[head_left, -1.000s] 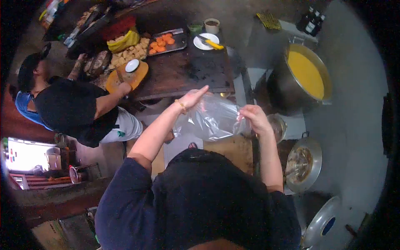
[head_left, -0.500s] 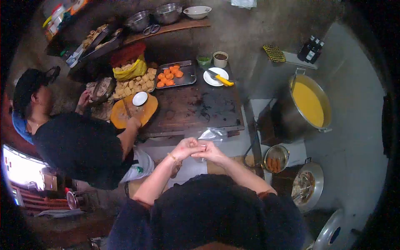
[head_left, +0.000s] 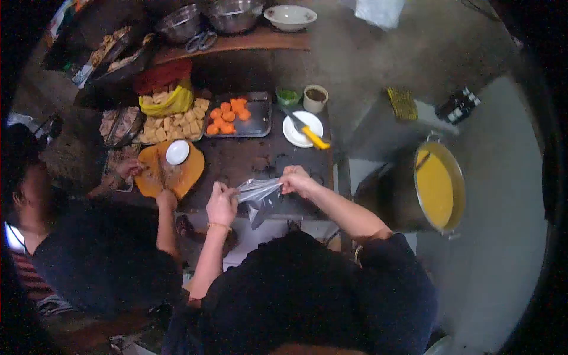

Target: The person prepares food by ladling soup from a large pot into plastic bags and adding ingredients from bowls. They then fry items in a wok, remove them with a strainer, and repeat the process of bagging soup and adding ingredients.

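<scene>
A clear plastic bag (head_left: 259, 190) is stretched between my two hands, above the near edge of the dark table. My left hand (head_left: 222, 203) pinches its left end. At the upper right end, my right hand (head_left: 297, 181) grips it with fingers closed. Beyond my right hand, a knife with a yellow handle (head_left: 315, 139) lies across a white plate (head_left: 290, 134). A metal tray (head_left: 257, 126) with peeled orange pieces (head_left: 226, 116) stands farther back.
On the left, a co-worker's hand (head_left: 167, 200) holds a knife over an orange cutting board (head_left: 188, 182) bearing a small white dish (head_left: 177, 152). Pale cubes (head_left: 171, 128) are heaped behind. A large pot of yellow liquid (head_left: 435, 192) stands right. Bowls (head_left: 290, 18) line the shelf.
My hands have moved apart and forward, pulling the plastic bag out between them. The co-worker's left hand has come onto the cutting board. My view has shifted.
</scene>
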{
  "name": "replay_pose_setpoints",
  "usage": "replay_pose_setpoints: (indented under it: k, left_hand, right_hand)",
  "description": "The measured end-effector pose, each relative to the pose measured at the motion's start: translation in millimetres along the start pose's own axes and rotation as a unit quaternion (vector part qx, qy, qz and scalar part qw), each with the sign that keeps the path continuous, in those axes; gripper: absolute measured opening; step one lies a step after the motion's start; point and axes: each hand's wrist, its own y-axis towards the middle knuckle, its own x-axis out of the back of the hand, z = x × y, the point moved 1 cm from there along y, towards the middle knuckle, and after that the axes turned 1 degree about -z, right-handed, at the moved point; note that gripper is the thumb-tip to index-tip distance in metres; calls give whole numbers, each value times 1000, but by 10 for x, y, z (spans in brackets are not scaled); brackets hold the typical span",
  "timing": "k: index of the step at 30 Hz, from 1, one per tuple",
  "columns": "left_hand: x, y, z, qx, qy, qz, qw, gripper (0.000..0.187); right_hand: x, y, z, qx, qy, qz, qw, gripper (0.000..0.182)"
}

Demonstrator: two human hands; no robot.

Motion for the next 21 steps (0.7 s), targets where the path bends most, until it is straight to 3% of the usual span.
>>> replay_pose_setpoints:
  k: [1, 2, 3, 4, 5, 6, 7, 8, 10, 11, 12, 13, 16, 18, 20, 21]
  left_hand:
    - [-65, 117, -14, 57, -12, 47, 997, 31]
    - [-99, 244, -46, 61, -10, 39, 997, 31]
    - [-98, 392, -84, 44, -2, -34, 998, 39]
    - [-92, 531, -111, 28, 7, -106, 994, 47]
    - [-37, 675, -113, 39, -1, -80, 996, 59]
    - [22, 812, -197, 15, 1, -112, 994, 60]
    - [68, 947, -303, -3, 13, -121, 993, 61]
    - [105, 1076, -387, -22, 27, -128, 991, 61]
    - [93, 1294, -580, 27, -1, -83, 996, 61]
    - [53, 1392, -649, 65, -39, -38, 996, 61]
    - [8, 1462, -695, 4, 5, -68, 998, 60]
    - [-28, 1528, -720, 4, -3, -60, 998, 61]
    - [-174, 1668, -744, -12, -18, -58, 998, 63]
    - [-302, 1751, -777, -34, -30, -61, 997, 64]
    - [-488, 1779, -855, -61, -77, -17, 995, 67]
    - [-589, 1794, -928, -55, -157, 8, 986, 70]
  right_hand:
    - [73, 83, 337, 74, -47, 13, 996, 17]
    - [156, 167, 702, 149, -93, 26, 984, 17]
    - [248, 181, 1274, 239, -157, -13, 958, 23]
    - [405, 268, 1829, 342, -178, -106, 917, 31]
    - [677, 510, 2345, 410, -183, -225, 865, 38]
    - [770, 401, 2895, 443, -200, -313, 816, 48]
    - [959, 586, 3305, 470, -251, -364, 764, 60]
    - [948, 631, 3630, 421, -250, -355, 796, 61]
    - [1088, 1045, 4107, 330, -350, -227, 847, 48]
    - [1107, 1206, 4196, 289, -330, -173, 882, 40]
    - [1116, 1301, 4198, 242, -308, -119, 912, 33]
    - [1134, 1258, 4186, 243, -277, -71, 927, 22]
    - [1208, 1011, 3930, 353, -207, -102, 907, 24]
    - [1199, 619, 3584, 426, -200, -200, 860, 28]
    - [1203, 391, 3055, 607, -196, -298, 710, 27]
    - [1162, 270, 2767, 617, -242, -334, 671, 32]
